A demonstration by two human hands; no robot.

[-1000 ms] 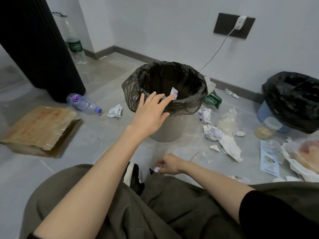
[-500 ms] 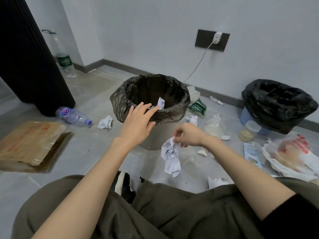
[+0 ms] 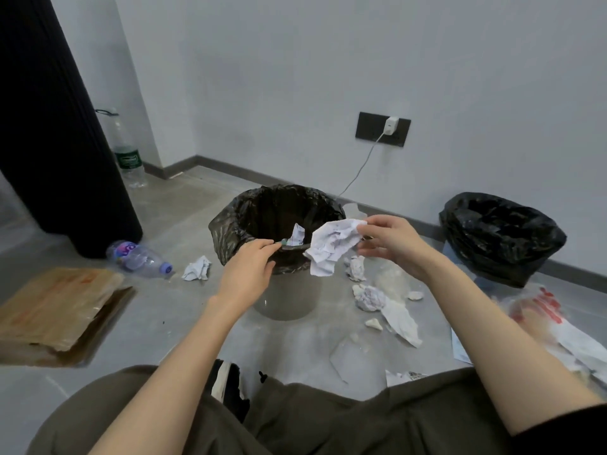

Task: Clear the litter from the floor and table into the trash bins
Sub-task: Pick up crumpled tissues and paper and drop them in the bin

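grey floor [image 3: 184,323] strewn with litter. right hand [image 3: 391,244] pinches a crumpled paper [image 3: 331,247], hanging long-axis down just outside the bin [image 3: 285,300] at its 4 o'clock rim; the mouth lies toward 10 o'clock from it. left hand [image 3: 246,274] grips the rim at 6 o'clock.

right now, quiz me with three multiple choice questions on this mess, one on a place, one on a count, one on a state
1. Where is the lying bottle? A) on the floor, left of the near bin B) inside that bin C) on a shelf
2. How many lined bins? A) one B) two C) three
3. The paper in the right hand is A) crumpled, pinched in the air B) flat on the floor C) neatly folded
Answers: A, it lies left of the bin; B, a second bin stands far right; A, fingertips hold it up, wrinkled.
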